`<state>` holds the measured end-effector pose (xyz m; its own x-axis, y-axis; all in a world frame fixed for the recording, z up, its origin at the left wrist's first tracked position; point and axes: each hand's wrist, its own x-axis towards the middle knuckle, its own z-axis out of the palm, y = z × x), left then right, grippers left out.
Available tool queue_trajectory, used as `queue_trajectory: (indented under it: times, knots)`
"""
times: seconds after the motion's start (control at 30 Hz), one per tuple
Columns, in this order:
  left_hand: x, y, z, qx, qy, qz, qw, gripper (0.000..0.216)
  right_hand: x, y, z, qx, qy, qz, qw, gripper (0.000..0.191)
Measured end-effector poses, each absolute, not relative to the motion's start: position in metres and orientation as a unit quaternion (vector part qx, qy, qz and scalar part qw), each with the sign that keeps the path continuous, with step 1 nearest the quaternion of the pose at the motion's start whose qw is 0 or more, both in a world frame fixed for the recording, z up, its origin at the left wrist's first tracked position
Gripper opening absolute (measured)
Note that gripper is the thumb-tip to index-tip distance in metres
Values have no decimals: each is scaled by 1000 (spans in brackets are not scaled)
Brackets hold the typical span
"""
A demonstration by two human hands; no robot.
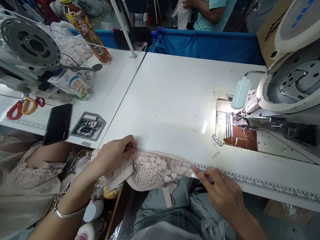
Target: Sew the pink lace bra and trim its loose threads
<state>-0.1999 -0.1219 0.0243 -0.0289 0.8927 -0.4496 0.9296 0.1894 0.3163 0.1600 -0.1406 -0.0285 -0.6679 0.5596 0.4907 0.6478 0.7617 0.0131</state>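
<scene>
I'm seeing a sewing machine (pixel 298 83) sitting far right, a phone (pixel 57 123) and scissors (pixel 22 107) lying left.

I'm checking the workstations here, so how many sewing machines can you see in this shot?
2. One sewing machine stands at the right on the white table, its lamp lit. The other sewing machine is at the left, on the neighbouring table. More may lie outside the view.

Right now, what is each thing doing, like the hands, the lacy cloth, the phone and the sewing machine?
left hand: pinching the lace piece's left end.
right hand: fingers pressing its right end on the table edge.
lace piece: stretched flat along the printed ruler.
phone: lying flat, screen dark.
sewing machine: lamp lit, nothing under the needle.
scissors: lying untouched.
</scene>
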Motion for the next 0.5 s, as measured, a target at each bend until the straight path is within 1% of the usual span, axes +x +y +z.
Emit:
queue_trajectory:
  times: [0.1,0.2,0.3,0.37,0.43,0.5]
  knots:
    - [-199,-122,23,633,718,-29,288,22,161,-141,-30,-331,-914,-69,226,38]
    - [-195,-123,22,628,726,-19,281,21,158,-143,-30,-334,-911,-71,229,35]
    - [-192,-131,21,613,748,-3,255,21,153,-145,-32,-339,-898,-78,270,33]
    - [-190,-140,24,614,746,10,257,21,151,-147,-36,-324,-891,-79,309,28]
    - [-187,-152,29,639,712,10,292,21,153,-151,-40,-303,-886,-66,345,21]
    - [-181,-165,36,686,629,3,366,22,159,-156,-42,-298,-872,-52,385,15]
